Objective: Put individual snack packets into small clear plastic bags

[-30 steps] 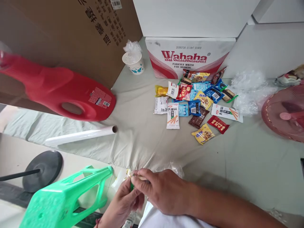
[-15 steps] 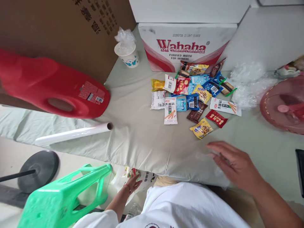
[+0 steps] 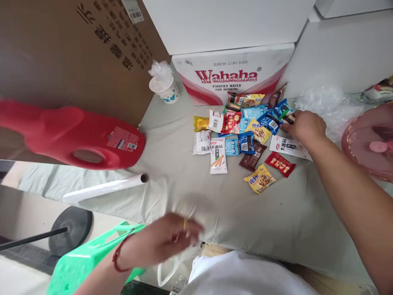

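My right hand (image 3: pixel 305 126) is at the right side of a pile of wrapped snacks, its thumb and fingers closed on a green-edged snack packet (image 3: pixel 287 118). Beside that packet lies a blue snack packet (image 3: pixel 270 121). Under my right wrist is a white snack packet (image 3: pixel 285 146), partly covered. My left hand (image 3: pixel 172 237) hovers at the table's front edge, smeared by motion, so its grip is unclear. Nearer the front of the pile lie a yellow cookie packet (image 3: pixel 260 179), a red packet (image 3: pixel 280 164) and a brown packet (image 3: pixel 253 156).
A Wahaha carton (image 3: pixel 231 82) stands behind the snacks. On the left are a red jug (image 3: pixel 76 139), a white roll (image 3: pixel 106 188) and a paper cup (image 3: pixel 166 88). Clear plastic (image 3: pixel 325 108) and a pink lidded dish (image 3: pixel 368 139) sit right. Below is a green stool (image 3: pixel 80 266).
My right hand has moved from the table's front up to the pile and closed on the green-edged packet. My left hand has risen from the bag below the table. The view has shifted slightly.
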A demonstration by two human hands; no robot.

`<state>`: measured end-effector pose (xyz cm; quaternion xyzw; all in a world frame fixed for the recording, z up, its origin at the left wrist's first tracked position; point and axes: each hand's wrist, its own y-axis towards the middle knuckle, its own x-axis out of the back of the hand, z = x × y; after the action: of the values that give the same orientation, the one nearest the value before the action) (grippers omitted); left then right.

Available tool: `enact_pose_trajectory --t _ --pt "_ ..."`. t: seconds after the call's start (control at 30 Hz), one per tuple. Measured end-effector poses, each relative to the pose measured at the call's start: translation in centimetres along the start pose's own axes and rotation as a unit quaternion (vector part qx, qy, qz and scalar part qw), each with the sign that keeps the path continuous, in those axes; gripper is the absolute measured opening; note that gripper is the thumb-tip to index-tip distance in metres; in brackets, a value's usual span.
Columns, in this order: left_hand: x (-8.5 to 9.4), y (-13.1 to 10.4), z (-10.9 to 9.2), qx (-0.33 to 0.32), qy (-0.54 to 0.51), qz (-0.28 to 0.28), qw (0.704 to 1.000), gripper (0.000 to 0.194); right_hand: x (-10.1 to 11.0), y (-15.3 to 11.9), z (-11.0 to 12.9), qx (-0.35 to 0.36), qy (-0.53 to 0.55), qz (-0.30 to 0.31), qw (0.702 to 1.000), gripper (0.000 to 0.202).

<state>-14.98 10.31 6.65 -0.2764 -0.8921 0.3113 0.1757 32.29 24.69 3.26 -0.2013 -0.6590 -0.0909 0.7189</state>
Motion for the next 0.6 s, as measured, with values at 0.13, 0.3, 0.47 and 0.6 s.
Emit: enact_pose_trajectory --t 0.13,0.3,0.47,0.6 --pt "-1.5 12.4 -13.0 -0.295 0.233 -0.224 0.899 0.021 -1.0 -2.2 -0.9 0.012 0.026 -0.064 0.998 0.055" --pt "-2.9 28.3 -20.1 -0.273 0.397 -0.277 0.831 0.059 -1.9 -4.6 -3.4 0.02 0.037 -0.104 0.994 0.041" --pt "-2.3 30.6 -21.0 -0.23 0.389 -0.275 0.849 0.071 -0.8 -7.6 -4.8 0.042 0.114 -0.223 0.967 0.035" --pt "0.0 27.0 -20.3 -0.245 0.423 -0.282 0.826 0.057 0.0 -10.9 -3.5 0.015 0.318 -0.321 0.892 0.036"
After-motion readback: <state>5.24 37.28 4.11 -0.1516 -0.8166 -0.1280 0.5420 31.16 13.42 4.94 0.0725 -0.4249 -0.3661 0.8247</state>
